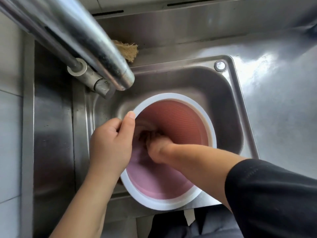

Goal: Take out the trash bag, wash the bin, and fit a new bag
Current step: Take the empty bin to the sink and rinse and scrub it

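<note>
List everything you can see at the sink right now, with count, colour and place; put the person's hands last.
bin: one, pink with white rim, standing in the sink basin
sink: one, stainless steel, centre
faucet: one, steel, reaching from upper left over the basin; no water visible
brush: one, tan bristles, on the ledge behind the faucet, partly hidden
worktop: one, steel, right of the sink
left hand: one, grips the bin's left rim
right hand: one, black sleeve, reaching inside the bin; blurred, grip unclear
</note>
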Demonstrator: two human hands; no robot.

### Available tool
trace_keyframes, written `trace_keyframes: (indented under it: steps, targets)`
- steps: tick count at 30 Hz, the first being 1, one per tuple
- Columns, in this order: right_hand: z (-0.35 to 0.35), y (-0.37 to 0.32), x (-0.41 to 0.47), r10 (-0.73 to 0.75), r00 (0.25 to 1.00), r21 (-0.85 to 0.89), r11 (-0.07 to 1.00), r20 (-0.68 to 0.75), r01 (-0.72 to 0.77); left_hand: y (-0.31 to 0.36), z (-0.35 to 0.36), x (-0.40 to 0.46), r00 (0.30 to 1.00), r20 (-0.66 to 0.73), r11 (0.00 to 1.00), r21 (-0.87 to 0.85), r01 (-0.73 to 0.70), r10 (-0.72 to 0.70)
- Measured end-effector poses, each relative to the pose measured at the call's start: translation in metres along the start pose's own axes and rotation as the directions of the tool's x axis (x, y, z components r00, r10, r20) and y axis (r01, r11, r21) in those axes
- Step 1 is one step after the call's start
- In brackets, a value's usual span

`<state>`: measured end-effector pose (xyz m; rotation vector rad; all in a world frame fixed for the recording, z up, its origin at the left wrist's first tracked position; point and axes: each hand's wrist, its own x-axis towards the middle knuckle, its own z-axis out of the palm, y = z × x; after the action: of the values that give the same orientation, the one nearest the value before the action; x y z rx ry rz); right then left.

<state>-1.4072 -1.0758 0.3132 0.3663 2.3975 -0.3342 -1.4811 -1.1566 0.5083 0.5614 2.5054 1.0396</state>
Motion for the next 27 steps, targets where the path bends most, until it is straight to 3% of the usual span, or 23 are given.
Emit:
trace_keyframes:
  steps: [5, 11, 17, 21, 27]
  targets:
    - [-0.004, -0.022, -0.011, 0.044, 0.986, 0.166, 0.984, 0.162, -0.071, -0.012, -0.006, -0.001, 0.999, -0.028, 0.999, 0.004, 0.042, -0.042]
    - [-0.014, -0.047, -0.010, -0.131, 0.962, 0.365, 0.930, 0.240, 0.036, -0.025, -0.007, 0.002, 0.993, -0.034, 0.992, -0.056, 0.113, -0.115]
    - [-0.035, -0.049, -0.027, -0.095, 0.951, 0.600, 0.793, 0.295, -0.107, -0.023, -0.002, -0.001, 0.993, -0.035, 0.992, -0.063, 0.110, -0.113]
    - [-0.059, -0.036, -0.069, -0.189, 0.948, 0.576, 0.817, 0.257, 0.007, -0.024, -0.008, 0.000, 0.979, -0.041, 0.975, -0.106, 0.197, -0.202]
    - [-0.111, -0.006, -0.142, -0.328, 0.909, 0.539, 0.830, 0.257, 0.148, -0.018, -0.007, -0.003, 0.977, -0.054, 0.976, -0.087, 0.199, -0.204]
